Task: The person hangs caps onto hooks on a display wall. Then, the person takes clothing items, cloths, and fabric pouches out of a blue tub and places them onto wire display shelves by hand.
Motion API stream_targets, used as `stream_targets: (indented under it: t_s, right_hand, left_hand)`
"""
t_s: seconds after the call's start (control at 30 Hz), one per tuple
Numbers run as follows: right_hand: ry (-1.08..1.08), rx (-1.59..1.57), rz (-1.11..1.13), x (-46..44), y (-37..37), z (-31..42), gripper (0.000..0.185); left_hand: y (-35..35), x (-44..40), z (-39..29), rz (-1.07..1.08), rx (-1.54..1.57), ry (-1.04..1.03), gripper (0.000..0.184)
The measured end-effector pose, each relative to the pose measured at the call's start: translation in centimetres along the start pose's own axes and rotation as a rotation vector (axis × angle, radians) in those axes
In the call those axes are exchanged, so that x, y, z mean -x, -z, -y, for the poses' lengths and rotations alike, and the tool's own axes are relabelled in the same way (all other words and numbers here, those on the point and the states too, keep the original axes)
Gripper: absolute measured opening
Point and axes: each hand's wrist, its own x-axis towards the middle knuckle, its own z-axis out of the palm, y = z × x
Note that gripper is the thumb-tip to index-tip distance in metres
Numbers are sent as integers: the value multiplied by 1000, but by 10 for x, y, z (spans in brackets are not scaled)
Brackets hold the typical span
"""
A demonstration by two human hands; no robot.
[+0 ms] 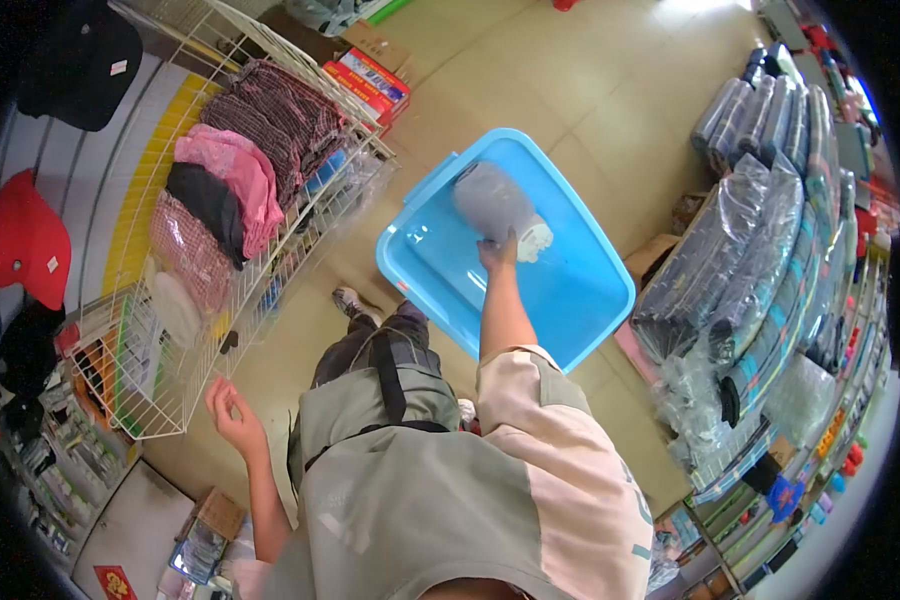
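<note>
A large light-blue plastic tub [610, 270] stands on the floor in front of me. Reaching into it, my right hand [498, 252] has its fingers closed on the near end of a greyish, cylinder-like bundle [495, 202]. A white, ragged-edged piece [534, 241] shows beside the hand; I cannot tell whether it belongs to the bundle. Part of my grip is hidden behind the hand. Off to the left, my left hand [232, 412] is held away from my body near the wire rack, fingers loosely bent and apart, with nothing in them.
The white wire rack [170, 400] at left carries folded checked cloth [270, 120] and pink cloth [232, 180]. Caps [25, 240] hang beyond it. Red boxes [370, 85] stand near its far end. Plastic-wrapped rolls [725, 250] are piled along the right side.
</note>
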Motion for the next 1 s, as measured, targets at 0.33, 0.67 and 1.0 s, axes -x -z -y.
stream_targets:
  t_s: [0.33,0.67,1.0]
  right_hand:
    - [77,-25,-7,-5,-26,8,43]
    - [427,221,99,120,-46,38,40]
    - [268,586,589,306,-70,24,51]
  left_hand:
    - [-1,6,-35,-19,38,-24,11]
    - [-33,-7,-59,264,467,181,15]
    - [-51,-41,-167,568,617,-148,52]
